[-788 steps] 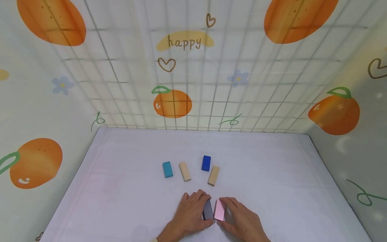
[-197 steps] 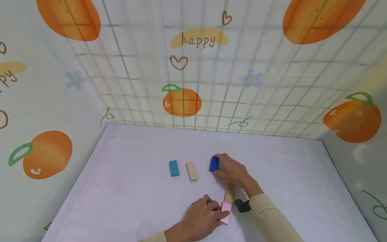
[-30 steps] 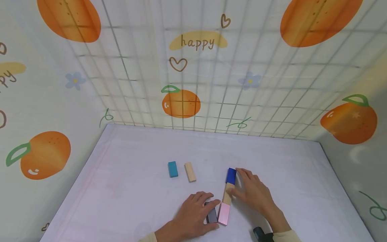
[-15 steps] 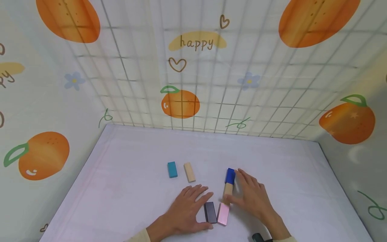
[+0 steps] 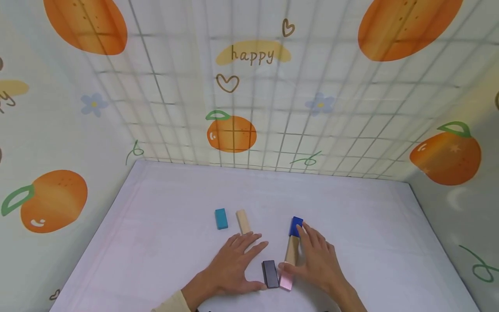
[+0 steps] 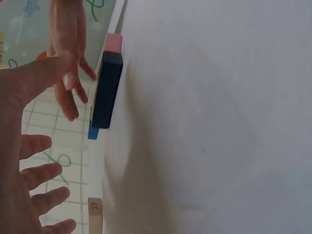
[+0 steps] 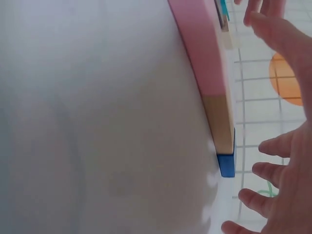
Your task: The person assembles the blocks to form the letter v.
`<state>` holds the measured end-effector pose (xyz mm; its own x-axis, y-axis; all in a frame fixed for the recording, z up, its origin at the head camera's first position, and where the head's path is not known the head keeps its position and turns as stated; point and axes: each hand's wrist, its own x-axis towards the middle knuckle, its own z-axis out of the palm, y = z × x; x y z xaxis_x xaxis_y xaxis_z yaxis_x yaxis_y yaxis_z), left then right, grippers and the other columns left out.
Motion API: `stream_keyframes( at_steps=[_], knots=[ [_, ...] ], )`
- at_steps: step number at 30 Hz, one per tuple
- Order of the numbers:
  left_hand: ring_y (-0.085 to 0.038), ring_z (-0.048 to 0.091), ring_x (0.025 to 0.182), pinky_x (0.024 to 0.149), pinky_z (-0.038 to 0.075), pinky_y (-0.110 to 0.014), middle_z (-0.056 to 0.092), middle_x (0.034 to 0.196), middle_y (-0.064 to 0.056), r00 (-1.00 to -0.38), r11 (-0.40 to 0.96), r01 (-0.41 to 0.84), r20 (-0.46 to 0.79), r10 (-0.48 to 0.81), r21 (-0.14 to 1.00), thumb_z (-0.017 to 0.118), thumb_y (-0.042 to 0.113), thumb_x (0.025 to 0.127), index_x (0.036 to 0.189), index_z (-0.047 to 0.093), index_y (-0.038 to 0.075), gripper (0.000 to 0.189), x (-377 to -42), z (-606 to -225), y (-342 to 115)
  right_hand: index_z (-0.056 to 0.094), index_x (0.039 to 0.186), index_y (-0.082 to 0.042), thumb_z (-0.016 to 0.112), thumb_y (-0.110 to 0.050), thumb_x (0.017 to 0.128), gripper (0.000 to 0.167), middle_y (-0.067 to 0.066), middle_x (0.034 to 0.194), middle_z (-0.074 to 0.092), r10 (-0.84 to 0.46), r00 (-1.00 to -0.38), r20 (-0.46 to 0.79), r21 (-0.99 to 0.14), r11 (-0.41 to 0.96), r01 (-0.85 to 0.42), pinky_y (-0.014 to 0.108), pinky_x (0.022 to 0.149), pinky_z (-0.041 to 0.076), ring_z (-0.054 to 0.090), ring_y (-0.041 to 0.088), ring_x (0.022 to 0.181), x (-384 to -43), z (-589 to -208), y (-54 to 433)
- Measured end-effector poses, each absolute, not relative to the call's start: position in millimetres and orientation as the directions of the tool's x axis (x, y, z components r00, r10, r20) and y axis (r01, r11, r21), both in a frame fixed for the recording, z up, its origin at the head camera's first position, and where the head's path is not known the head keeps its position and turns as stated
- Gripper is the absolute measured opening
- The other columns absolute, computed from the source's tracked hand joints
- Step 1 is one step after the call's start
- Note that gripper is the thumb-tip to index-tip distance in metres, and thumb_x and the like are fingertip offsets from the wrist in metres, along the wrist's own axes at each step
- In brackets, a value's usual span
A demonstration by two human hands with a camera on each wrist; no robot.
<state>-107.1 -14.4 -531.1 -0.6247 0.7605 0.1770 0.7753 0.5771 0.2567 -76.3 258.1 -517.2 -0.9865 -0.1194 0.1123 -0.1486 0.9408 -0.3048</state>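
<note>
My left hand point(image 5: 230, 266) has its fingers spread over the table, left of a dark grey block point(image 5: 270, 274); its thumb tip is close by the block's near end. In the left wrist view that hand is apart from the dark block point(image 6: 108, 90). Right of it, a pink block point(image 5: 286, 282), a plain wooden block point(image 5: 292, 250) and a blue block point(image 5: 295, 223) lie end to end in a row. My right hand point(image 5: 319, 258) hovers over this row with fingers apart, partly covering the pink and blue blocks; the right wrist view shows it holding nothing.
On the white table point(image 5: 163, 208), a teal block point(image 5: 221, 219) and a second plain wooden block point(image 5: 242, 221) lie farther back, left of the row. A fabric printed with oranges point(image 5: 231, 134) hangs behind the table and at both sides.
The blue block has joined the row behind the wooden one since several seconds ago. In the last second my left hand has let go of the dark block and moved left; my right hand has lifted off.
</note>
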Motion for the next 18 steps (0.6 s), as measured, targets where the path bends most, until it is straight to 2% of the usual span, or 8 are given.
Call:
stream_keyframes(
  at_steps=[7, 11, 18],
  knots=[
    [-0.021, 0.027, 0.149, 0.117, 0.026, -0.048, 0.029, 0.163, 0.000, -0.655, 0.600, 0.747, 0.164, 0.737, 0.288, 0.059, 0.076, 0.085, 0.160, 0.031, 0.025, 0.095, -116, -529, -20, 0.037, 0.153, -0.002, 0.070, -0.082, 0.069, 0.120, 0.022, 0.157, 0.035, -0.115, -0.988, 0.104, -0.293, 0.946, -0.141, 0.070, 0.097, 0.037, 0.037, 0.047, 0.138, -69, -518, 250],
    [-0.022, 0.027, 0.149, 0.116, 0.029, -0.048, 0.029, 0.163, 0.000, -0.674, 0.613, 0.729, 0.163, 0.721, 0.304, 0.060, 0.075, 0.085, 0.160, 0.032, 0.025, 0.094, -120, -527, -23, 0.036, 0.154, -0.003, 0.065, -0.088, 0.067, 0.124, 0.023, 0.158, 0.033, -0.101, -0.992, 0.069, -0.282, 0.952, -0.117, 0.070, 0.100, 0.035, 0.036, 0.048, 0.139, -67, -518, 246],
    [-0.022, 0.029, 0.148, 0.114, 0.032, -0.050, 0.030, 0.163, -0.003, -0.681, 0.611, 0.723, 0.184, 0.709, 0.324, 0.062, 0.074, 0.084, 0.159, 0.033, 0.024, 0.095, -124, -528, -25, 0.037, 0.154, -0.002, 0.064, -0.090, 0.066, 0.127, 0.024, 0.159, 0.030, -0.105, -0.992, 0.064, -0.285, 0.951, -0.120, 0.070, 0.100, 0.035, 0.039, 0.050, 0.137, -63, -522, 244]
  ],
)
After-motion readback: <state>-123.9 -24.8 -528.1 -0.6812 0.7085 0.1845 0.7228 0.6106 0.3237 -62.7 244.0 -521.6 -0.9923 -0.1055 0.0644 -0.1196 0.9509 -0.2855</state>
